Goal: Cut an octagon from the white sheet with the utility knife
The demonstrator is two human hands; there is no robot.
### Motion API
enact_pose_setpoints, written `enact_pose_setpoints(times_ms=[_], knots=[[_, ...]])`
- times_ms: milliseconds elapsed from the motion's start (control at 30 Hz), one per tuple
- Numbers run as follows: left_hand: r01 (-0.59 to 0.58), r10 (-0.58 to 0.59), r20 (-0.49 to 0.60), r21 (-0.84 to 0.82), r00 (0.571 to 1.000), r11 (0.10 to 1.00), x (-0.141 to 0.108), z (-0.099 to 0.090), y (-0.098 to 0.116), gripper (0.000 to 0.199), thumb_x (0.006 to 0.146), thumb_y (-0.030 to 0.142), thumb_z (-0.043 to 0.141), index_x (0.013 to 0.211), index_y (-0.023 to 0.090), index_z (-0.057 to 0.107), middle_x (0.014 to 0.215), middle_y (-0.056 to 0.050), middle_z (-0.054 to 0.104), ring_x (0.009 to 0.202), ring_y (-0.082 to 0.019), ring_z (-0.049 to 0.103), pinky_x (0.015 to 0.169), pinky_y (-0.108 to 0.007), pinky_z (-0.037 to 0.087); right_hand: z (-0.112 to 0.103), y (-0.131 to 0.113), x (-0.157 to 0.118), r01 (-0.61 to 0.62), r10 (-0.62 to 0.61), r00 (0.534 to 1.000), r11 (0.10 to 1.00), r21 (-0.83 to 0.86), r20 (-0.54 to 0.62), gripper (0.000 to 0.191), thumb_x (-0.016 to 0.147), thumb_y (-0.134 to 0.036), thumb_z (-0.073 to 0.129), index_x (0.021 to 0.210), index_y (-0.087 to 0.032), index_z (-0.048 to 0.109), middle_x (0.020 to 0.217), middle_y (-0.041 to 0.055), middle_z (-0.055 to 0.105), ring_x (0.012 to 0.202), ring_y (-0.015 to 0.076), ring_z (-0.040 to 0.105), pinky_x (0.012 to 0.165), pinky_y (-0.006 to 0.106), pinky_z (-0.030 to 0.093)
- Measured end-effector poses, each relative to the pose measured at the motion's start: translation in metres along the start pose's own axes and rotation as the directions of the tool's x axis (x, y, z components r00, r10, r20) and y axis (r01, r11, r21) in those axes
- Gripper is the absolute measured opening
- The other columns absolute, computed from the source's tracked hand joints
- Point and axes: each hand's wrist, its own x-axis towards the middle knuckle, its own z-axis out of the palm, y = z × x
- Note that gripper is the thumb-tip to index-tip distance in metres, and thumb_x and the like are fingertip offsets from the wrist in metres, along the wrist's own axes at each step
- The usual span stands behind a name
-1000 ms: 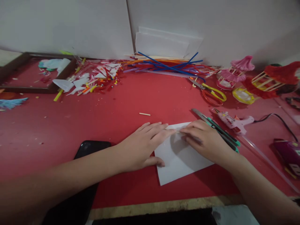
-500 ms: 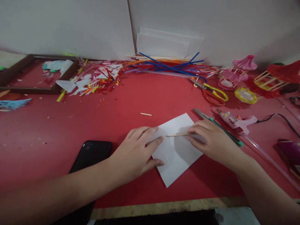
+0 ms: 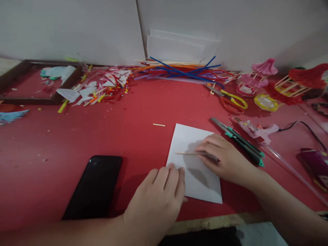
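A square sheet of white paper (image 3: pixel 202 189) lies on the red tabletop in front of me. At its lower left edge, my left hand (image 3: pixel 160 194) has its fingers bent together over the paper, with the thumb mostly hidden below. My right hand (image 3: pixel 220 155) is over the right part of the sheet, pinching a thin wooden stick (image 3: pixel 186 153) whose free end points left across the paper. A short piece of wooden stick (image 3: pixel 159 125) rests on the table beyond the sheet's upper left.
Right of the paper lie a cutter knife (image 3: pixel 238 140), a pink glue gun (image 3: pixel 258 131) and scissors (image 3: pixel 232 100). A black phone (image 3: pixel 94 186) is at left. Coloured pipe cleaners (image 3: pixel 179 71), scraps (image 3: pixel 102 90) and a brown frame (image 3: pixel 30 100) line the back, with small pink and red models (image 3: pixel 256 80) at right.
The paper has turned, so its edges now run closer to upright. My left hand has moved down along it and its fingers have closed together. My right hand has shifted slightly left with the stick.
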Motion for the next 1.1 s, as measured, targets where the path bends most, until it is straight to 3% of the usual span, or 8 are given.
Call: enact_pose_setpoints(times_ms=[133, 367, 700, 1100], knots=[[0.0, 0.0, -0.065, -0.002, 0.998, 1.0, 0.004, 0.001, 0.007, 0.029, 0.084, 0.015, 0.06, 0.109, 0.003, 0.069, 0.094, -0.014, 0.071, 0.081, -0.024, 0.062, 0.064, -0.034, 0.053, 0.004, -0.002, 0.0, 0.049, -0.049, 0.999, 0.998, 0.028, -0.011, 0.015, 0.094, -0.014, 0.053, 0.097, -0.019, 0.067, 0.091, 0.0063, 0.064, 0.087, 0.02, 0.056, 0.078, 0.036, 0.047], [0.015, -0.024, -0.176, -0.053, 0.984, 0.998, -0.005, 0.013, 0.014, 0.027, 0.089, 0.018, 0.054, 0.111, 0.013, 0.069, 0.099, -0.01, 0.07, 0.099, -0.029, 0.064, 0.08, -0.038, 0.056, 0.014, -0.017, -0.003, 0.066, -0.065, 0.998, 0.995, 0.07, -0.015, 0.014, 0.095, -0.014, 0.052, 0.089, -0.017, 0.064, 0.083, 0.0059, 0.062, 0.081, 0.0197, 0.051, 0.071, 0.035, 0.044], [-0.022, 0.01, -0.185, -0.066, 0.983, 0.998, -0.007, 0.014, 0.01, 0.03, 0.09, 0.011, 0.045, 0.109, 0.014, 0.069, 0.116, -0.013, 0.07, 0.099, -0.027, 0.066, 0.076, -0.035, 0.058, 0.019, -0.023, -0.005, 0.035, -0.032, 0.999, 0.996, 0.078, -0.031, 0.012, 0.095, -0.013, 0.052, 0.093, -0.017, 0.063, 0.085, 0.0052, 0.063, 0.082, 0.0196, 0.051, 0.074, 0.035, 0.045], [-0.035, 0.027, -0.143, -0.053, 0.989, 0.998, -0.01, 0.015, 0.009, 0.027, 0.089, 0.017, 0.055, 0.114, 0.013, 0.065, 0.121, -0.019, 0.069, 0.102, -0.028, 0.066, 0.079, -0.036, 0.058, 0.019, -0.022, -0.006, 0.043, -0.04, 0.998, 0.997, 0.069, -0.045, 0.016, 0.095, -0.013, 0.052, 0.099, -0.017, 0.066, 0.087, 0.0065, 0.063, 0.082, 0.0197, 0.051, 0.072, 0.036, 0.047]])
